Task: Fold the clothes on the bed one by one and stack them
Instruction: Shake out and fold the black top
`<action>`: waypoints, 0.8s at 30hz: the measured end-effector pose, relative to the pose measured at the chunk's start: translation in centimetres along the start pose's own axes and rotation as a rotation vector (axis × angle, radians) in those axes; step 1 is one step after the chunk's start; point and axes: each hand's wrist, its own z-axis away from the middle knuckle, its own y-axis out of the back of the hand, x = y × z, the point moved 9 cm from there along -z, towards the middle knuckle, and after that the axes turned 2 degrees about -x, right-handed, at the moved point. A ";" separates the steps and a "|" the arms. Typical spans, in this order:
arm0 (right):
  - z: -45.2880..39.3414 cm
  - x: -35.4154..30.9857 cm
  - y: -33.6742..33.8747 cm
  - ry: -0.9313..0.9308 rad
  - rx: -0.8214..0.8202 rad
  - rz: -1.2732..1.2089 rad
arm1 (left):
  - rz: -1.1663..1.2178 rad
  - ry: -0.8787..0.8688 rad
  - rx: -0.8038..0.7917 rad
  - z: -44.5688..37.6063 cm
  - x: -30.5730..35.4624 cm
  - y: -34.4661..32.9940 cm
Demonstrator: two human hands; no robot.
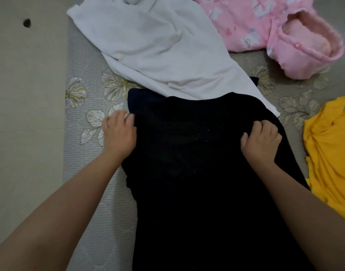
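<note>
Here the left hand [120, 132] and right hand [262, 139] each pinch the black garment [197, 163] at its edges.

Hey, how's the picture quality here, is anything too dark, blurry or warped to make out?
Head view: dim, flat light with no hard shadows or glare; the black garment is so dark its folds barely show; the left hand at its edge is slightly motion-blurred, the right hand sharper; wide-angle bending shows toward the frame edges, and the white garment keeps visible creases.
</note>
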 end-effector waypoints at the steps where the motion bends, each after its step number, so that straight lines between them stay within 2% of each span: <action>1: 0.5 -0.4 0.5 0.048 0.071 -0.012 | -0.005 -0.154 0.034 0.8 2.3 0.1; 3: 2.6 -2.5 0.2 0.261 0.128 -0.055 | -0.004 -0.411 0.049 3.6 6.6 -0.9; 4: 3.9 -3.4 -0.8 0.359 0.074 -0.079 | 0.002 -0.479 0.017 5.1 8.0 -2.0; 5: 5.0 -3.9 -2.0 0.396 -0.046 -0.077 | -0.016 -0.510 -0.077 6.4 9.1 -3.4; 9: 7.5 -1.9 -6.7 0.328 -0.555 -0.030 | -0.213 -0.368 -0.541 9.8 9.5 -9.1; 10: 7.9 -1.4 -6.8 0.359 -0.629 -0.066 | -0.267 -0.326 -0.659 10.5 9.2 -9.9; 11: 8.0 -1.1 -5.9 0.414 -0.607 -0.129 | -0.310 -0.297 -0.727 10.8 9.2 -10.0; 12: 7.8 -0.4 -4.6 0.433 -0.517 -0.183 | -0.335 -0.285 -0.735 10.9 9.5 -9.7; 14: 7.7 2.0 -1.6 0.425 -0.317 -0.258 | -0.344 -0.293 -0.681 10.7 10.9 -8.6; 15: 8.4 3.4 -0.8 0.437 -0.277 -0.267 | -0.315 -0.313 -0.643 10.7 11.9 -7.9; 17: 10.9 7.3 -0.5 0.354 -0.283 -0.277 | -0.214 -0.395 -0.577 11.8 14.6 -6.8; 21: 19.2 16.3 -2.0 0.012 -0.304 -0.251 | -0.104 -0.445 -0.564 14.7 20.2 -7.1; 24: 26.8 19.6 -4.7 -0.205 -0.461 -0.173 | -0.157 -0.406 -0.633 17.3 22.6 -9.2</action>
